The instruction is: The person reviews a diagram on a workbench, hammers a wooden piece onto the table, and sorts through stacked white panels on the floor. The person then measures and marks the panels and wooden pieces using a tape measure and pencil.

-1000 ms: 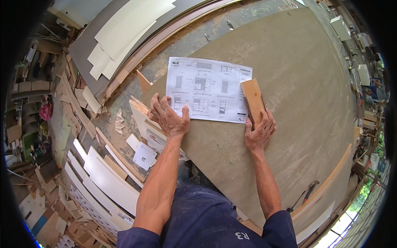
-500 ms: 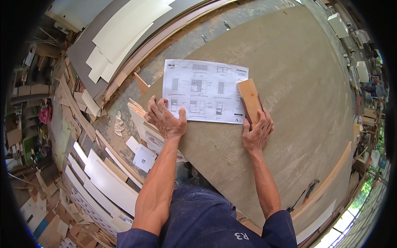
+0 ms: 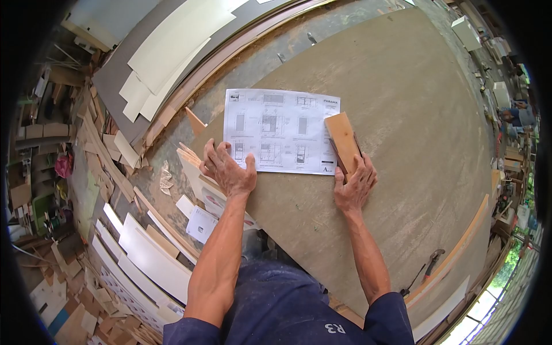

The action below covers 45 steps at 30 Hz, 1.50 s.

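Observation:
A white printed sheet of drawings (image 3: 253, 123) lies on a large brown-grey board. My left hand (image 3: 230, 172) is at the sheet's lower left corner, its fingers spread and thumb over the bottom edge. At the sheet's right edge, my right hand (image 3: 356, 187) grips the lower end of a wooden block (image 3: 343, 138). The block lies slanted and covers part of the sheet's right side. A dark reddish-brown strip shows along the block's sides; its underside is hidden.
The large board (image 3: 402, 115) spreads under both hands. A hammer (image 3: 434, 263) rests near its right edge, beside a long wooden strip (image 3: 460, 247). White panels (image 3: 152, 247) and offcuts crowd the lower left. Pale sheets (image 3: 178, 52) are stacked at upper left. Another person (image 3: 520, 117) is at far right.
The view has shifted slightly. Both hands keep their places by the sheet, and my right hand still grips the wooden block.

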Motion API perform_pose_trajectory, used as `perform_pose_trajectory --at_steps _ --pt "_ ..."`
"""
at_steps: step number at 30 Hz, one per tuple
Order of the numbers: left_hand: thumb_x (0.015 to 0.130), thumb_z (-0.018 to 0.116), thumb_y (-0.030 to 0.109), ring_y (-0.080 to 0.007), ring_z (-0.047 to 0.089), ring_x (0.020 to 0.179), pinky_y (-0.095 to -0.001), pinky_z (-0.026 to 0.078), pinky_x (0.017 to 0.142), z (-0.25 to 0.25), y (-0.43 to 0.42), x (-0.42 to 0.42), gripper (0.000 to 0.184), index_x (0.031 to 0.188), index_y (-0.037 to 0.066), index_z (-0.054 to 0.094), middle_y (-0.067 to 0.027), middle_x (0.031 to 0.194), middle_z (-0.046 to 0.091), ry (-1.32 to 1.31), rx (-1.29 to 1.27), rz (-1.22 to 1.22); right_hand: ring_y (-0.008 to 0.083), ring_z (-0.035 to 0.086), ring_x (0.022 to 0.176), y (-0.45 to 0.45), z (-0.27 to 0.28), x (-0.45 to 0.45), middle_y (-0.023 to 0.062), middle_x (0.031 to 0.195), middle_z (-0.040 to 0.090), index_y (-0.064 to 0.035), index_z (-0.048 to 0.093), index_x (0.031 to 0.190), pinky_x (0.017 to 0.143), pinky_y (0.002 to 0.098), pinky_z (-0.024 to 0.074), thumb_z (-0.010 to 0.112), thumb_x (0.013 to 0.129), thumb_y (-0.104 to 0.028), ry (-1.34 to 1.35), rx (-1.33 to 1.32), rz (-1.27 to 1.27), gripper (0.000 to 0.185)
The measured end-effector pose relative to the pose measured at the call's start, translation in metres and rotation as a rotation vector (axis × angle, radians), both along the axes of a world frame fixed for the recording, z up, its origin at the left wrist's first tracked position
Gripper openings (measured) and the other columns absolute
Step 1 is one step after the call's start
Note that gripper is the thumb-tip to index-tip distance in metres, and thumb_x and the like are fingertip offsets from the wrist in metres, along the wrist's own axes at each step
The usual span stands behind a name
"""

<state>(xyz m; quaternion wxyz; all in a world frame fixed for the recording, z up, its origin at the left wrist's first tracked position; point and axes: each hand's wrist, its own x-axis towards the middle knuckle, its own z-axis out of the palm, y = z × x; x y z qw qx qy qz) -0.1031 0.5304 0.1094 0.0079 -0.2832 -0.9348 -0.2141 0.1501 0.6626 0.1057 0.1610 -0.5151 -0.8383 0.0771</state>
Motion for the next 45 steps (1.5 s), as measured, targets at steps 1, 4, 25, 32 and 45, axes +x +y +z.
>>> perform_pose_trajectory --at_steps 1,4,25,32,45 --pt "0.067 0.071 0.032 -0.0309 0.025 0.137 -0.0505 0.011 0.112 0.000 0.000 0.000 0.060 0.117 0.007 0.047 -0.0164 0.139 0.036 0.002 0.002 -0.001 0.0302 0.038 0.128 0.000 0.000 0.000 0.0138 0.136 0.042 -0.0121 0.039 0.136 0.105 0.0466 0.0277 0.054 0.090 -0.044 0.005 -0.003 0.000 0.058" --pt "0.068 0.071 0.032 -0.0310 0.024 0.137 -0.0507 0.011 0.112 0.000 0.000 0.000 0.060 0.117 0.007 0.047 -0.0166 0.139 0.036 -0.007 -0.008 0.001 0.0306 0.038 0.127 0.000 -0.002 0.001 0.0147 0.136 0.042 -0.0118 0.039 0.136 0.105 0.0468 0.0281 0.053 0.091 -0.044 0.014 0.005 0.006 0.058" --pt "0.067 0.069 0.035 -0.0307 0.023 0.137 -0.0518 0.011 0.110 -0.003 -0.001 -0.001 0.061 0.116 0.007 0.046 -0.0187 0.137 0.036 0.007 -0.011 -0.007 0.0305 0.042 0.125 -0.001 -0.005 0.002 0.0138 0.137 0.044 -0.0084 0.040 0.136 0.104 0.0455 0.0301 0.051 0.097 -0.040 0.063 0.036 0.027 0.052" --pt "0.072 0.067 0.032 -0.0319 0.023 0.137 -0.0526 0.010 0.111 -0.006 -0.001 -0.001 0.061 0.121 0.003 0.045 -0.0194 0.139 0.035 0.002 0.030 -0.003 0.0309 0.042 0.124 -0.001 -0.002 0.001 0.0146 0.135 0.045 -0.0077 0.042 0.135 0.103 0.0456 0.0312 0.048 0.098 -0.043 0.060 0.042 0.019 0.051" --pt "0.071 0.065 0.030 -0.0304 0.024 0.137 -0.0514 0.011 0.110 -0.010 -0.001 -0.001 0.059 0.121 0.002 0.047 -0.0186 0.138 0.036 0.012 0.052 0.000 0.0302 0.041 0.125 -0.001 -0.005 0.002 0.0139 0.136 0.044 -0.0092 0.041 0.136 0.104 0.0458 0.0309 0.048 0.098 -0.043 0.045 0.014 0.008 0.052"
